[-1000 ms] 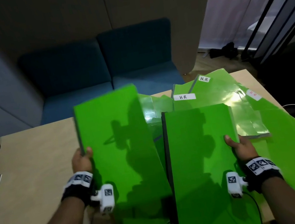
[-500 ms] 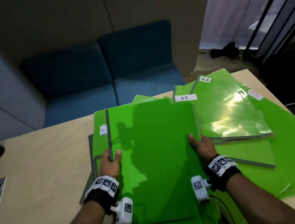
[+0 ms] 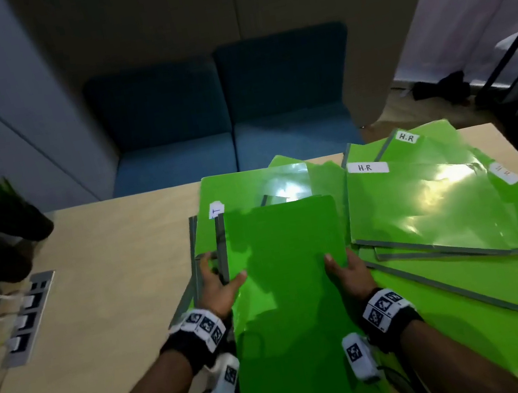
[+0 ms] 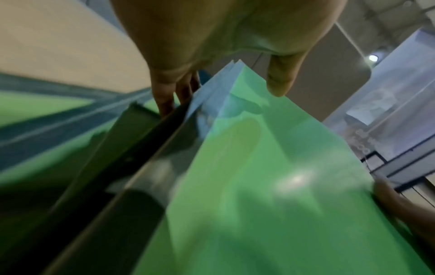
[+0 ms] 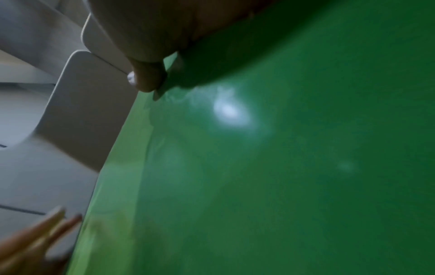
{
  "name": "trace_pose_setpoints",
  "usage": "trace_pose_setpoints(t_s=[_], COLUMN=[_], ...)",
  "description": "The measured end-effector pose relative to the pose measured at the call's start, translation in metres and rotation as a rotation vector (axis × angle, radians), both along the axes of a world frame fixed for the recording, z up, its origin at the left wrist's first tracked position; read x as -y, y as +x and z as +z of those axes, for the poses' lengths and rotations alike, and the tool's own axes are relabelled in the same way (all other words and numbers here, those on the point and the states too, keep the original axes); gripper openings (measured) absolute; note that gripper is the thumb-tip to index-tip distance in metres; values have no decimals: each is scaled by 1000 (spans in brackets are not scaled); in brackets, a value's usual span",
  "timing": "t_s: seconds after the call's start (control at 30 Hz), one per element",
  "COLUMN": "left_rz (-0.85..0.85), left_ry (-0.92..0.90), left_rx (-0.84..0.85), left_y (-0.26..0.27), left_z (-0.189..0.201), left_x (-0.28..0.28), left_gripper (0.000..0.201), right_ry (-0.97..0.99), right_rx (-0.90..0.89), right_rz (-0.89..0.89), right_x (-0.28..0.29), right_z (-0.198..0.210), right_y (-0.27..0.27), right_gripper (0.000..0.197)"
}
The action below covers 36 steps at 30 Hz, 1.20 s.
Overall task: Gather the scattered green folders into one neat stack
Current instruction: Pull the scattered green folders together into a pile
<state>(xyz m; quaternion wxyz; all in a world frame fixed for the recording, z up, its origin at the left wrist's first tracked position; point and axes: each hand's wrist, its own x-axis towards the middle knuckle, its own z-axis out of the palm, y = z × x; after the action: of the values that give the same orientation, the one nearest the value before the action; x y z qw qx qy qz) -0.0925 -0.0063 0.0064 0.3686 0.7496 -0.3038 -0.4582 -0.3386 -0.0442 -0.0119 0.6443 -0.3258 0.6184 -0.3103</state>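
A pale wooden table (image 3: 101, 293) is spread beneath both hands, and most of its surface ahead of and to the right of them is covered by green folders. The largest spread, a fan of loose folders (image 3: 426, 208) with glossy covers and white labels, is seen beyond and to the right of the right hand (image 3: 349, 272), overlapping at odd angles. Between the two hands a held folder (image 3: 287, 278) is gripped by its long edges and raised over a partly gathered pile (image 3: 248, 184) that lies just ahead of the fingers.

The left hand (image 3: 219, 284) is closed on the folder's spine edge, thumb on the cover and fingers curled behind the dark binding strip (image 4: 132, 160). The right hand is closed on the opposite edge, with the thumb (image 5: 146, 78) pressed on top; its fingers are hidden beneath the sheet.

The folders are judged to be light, thin and flexible, with smooth plastic faces that are likely to slide over one another. The stiffest hold is judged to be at the spine strip; the free edge may bow if pinched alone. A grip on both long edges is therefore favoured, so the folder can be lowered flat and squared against the pile.
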Motion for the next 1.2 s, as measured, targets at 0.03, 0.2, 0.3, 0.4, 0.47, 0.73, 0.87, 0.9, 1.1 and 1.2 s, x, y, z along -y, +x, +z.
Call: trace_pose_setpoints(t_s=[0.03,0.2,0.3,0.4,0.47,0.73,0.87,0.9,1.1,1.2], left_rz=[-4,-439,-658,-696,-640,-594,-649,-694,-308,29], left_ry=[-60,-194,-60,119,180,86,23,11,-182,-115], left_rx=[81,876,783,801,913,1006,1042,1009,796,593], left_y=[8,8,-30,-66,-83,-99,-98,-97,-16,40], left_z=[6,54,74,70,68,58,54,54,51,25], left_x=[14,87,114,129,134,129,116,113,89,51], left_gripper=[86,76,79,100,109,56,63,68,71,69], right_ry=[10,-22,-30,-62,-100,-44,0,10,77,111], right_rx=[-27,15,180,196,146,-80,179,197,210,226], right_rz=[17,175,191,196,228,233,136,124,6,-4], right_x=[-2,-4,-4,-1,3,-5,-11,-14,-19,-17], right_z=[-2,20,37,38,37,20,17,15,-1,-7], right_y=[1,13,24,36,39,27,25,26,15,12], right_gripper=[82,77,51,44,47,107,96,92,97,103])
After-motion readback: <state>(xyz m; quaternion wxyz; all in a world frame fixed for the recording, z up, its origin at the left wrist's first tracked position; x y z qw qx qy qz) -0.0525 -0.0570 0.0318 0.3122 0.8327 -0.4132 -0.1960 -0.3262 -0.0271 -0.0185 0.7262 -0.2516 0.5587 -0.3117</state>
